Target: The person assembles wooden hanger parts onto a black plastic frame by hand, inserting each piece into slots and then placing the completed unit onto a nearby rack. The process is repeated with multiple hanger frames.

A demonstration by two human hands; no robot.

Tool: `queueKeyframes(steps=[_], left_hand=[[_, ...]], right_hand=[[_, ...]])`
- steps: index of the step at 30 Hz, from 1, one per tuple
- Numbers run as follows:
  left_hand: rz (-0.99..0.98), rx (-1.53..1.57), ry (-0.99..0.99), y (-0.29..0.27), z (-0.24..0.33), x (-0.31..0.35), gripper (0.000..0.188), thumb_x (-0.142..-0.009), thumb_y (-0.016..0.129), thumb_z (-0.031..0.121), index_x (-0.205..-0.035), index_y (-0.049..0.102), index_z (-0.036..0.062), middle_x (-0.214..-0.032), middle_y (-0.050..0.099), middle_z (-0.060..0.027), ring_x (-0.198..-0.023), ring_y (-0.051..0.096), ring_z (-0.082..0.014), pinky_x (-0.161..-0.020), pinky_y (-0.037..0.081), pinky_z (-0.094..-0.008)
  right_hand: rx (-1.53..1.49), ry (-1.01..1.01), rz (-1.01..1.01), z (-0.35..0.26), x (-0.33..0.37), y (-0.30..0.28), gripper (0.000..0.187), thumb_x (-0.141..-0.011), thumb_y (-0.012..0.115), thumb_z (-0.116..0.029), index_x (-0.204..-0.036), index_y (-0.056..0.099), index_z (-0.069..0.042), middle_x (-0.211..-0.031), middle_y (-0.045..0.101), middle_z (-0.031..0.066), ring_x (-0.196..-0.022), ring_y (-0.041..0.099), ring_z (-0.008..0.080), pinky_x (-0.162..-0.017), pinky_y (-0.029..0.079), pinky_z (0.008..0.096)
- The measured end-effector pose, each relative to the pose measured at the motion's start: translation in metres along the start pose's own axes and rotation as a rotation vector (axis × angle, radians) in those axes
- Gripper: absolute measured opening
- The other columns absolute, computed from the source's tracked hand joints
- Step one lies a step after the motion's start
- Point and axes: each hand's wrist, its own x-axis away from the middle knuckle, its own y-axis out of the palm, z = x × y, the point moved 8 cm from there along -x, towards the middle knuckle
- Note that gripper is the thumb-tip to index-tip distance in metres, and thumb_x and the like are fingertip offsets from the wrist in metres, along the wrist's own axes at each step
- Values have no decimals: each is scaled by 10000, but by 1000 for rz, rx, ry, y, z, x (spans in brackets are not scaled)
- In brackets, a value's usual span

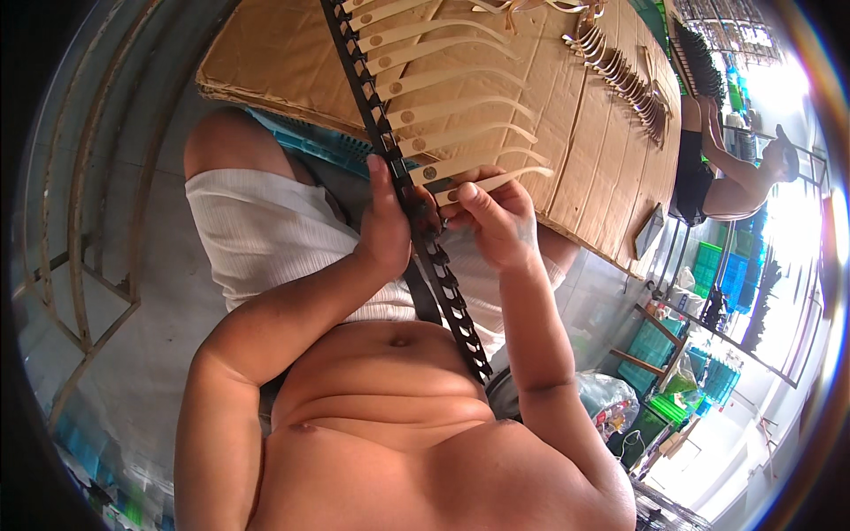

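Observation:
A long black rack strip (pixel 460 305) with a row of clips runs slantwise from the cardboard-topped table down to my belly. My left hand (pixel 387 221) is wrapped round the strip near its middle. In my right hand (pixel 505 226), thumb and fingers pinch a pale beige piece (pixel 524 175), shaped like an eyeglass temple with a curved tip, its wide end at the strip. Several like pieces (pixel 452 81) stick out to the right from the clips farther up, each with a round mark near the wide end. Clips below my hands hold none.
Brown cardboard (pixel 274 53) covers the table. More curved pieces (pixel 620 75) lie bunched at its far right, near a small dark flat object (pixel 649 232). A metal frame (pixel 80 221) stands at the left. Another person (pixel 739 181) sits at the right, beyond the table, near green crates (pixel 707 268).

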Motion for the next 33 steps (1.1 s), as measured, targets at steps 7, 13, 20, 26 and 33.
queueKeyframes(steps=[7,13,20,26,33], left_hand=[[83,28,49,-2,13,-13,692,-883,288,724,-586,494,133,-536,469,-2,-492,468,-119,-419,341,-257],[-6,110,41,-3,11,-15,584,-906,302,684,-853,516,144,-750,523,14,-633,579,-142,-540,472,-272],[-42,111,113,6,20,-12,542,-906,335,670,-962,514,162,-808,516,12,-716,591,-145,-579,517,-296],[25,111,89,4,21,-11,627,-901,319,687,-962,574,117,-750,590,9,-606,555,-79,-523,445,-217],[74,126,61,-10,8,-18,599,-883,346,702,-910,525,131,-746,514,7,-640,521,-102,-546,443,-247]], right_hand=[[-71,-92,117,-4,8,13,279,-909,623,-199,-1059,558,26,-918,639,111,-758,687,235,-637,583,312],[68,-46,89,-15,2,27,291,-893,649,-231,-1027,590,20,-901,678,129,-749,685,210,-627,561,291],[60,15,133,-14,-1,26,271,-894,648,-247,-992,610,3,-886,684,109,-712,682,186,-594,544,258],[25,14,125,-12,-2,28,261,-905,632,-246,-985,611,1,-876,675,97,-704,680,186,-588,549,259],[43,3,149,-13,0,31,277,-890,655,-261,-968,606,0,-862,660,81,-711,673,178,-575,546,257]])
